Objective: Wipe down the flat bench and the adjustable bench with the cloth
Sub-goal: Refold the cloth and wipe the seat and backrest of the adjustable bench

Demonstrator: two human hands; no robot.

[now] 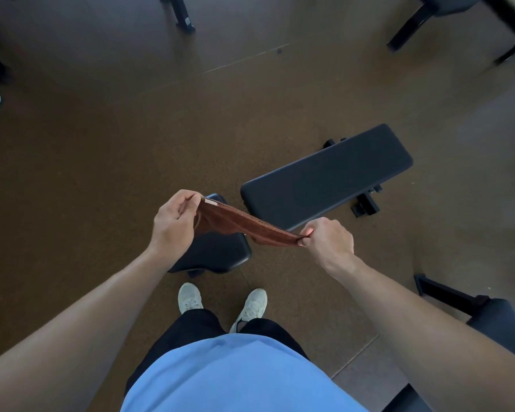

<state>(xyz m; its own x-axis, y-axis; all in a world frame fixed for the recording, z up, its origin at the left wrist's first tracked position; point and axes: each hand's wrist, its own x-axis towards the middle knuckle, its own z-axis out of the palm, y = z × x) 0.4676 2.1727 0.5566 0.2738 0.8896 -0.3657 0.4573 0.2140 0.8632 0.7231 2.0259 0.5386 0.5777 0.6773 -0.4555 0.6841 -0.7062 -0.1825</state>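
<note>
The brown cloth (235, 223) is held stretched in the air, pinched at one end by the left hand (174, 221) and at the other by the right hand (329, 240). Directly beneath the hands, the adjustable bench (324, 176) is seen, extending beyond the right hand.

brown cork-like floor (101, 173), dim light

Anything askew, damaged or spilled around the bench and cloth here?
Nothing stands out. The left hand and right hand pinch the brown cloth stretched between them above the black bench, whose pads look intact. The brown floor shows no spill.
</note>
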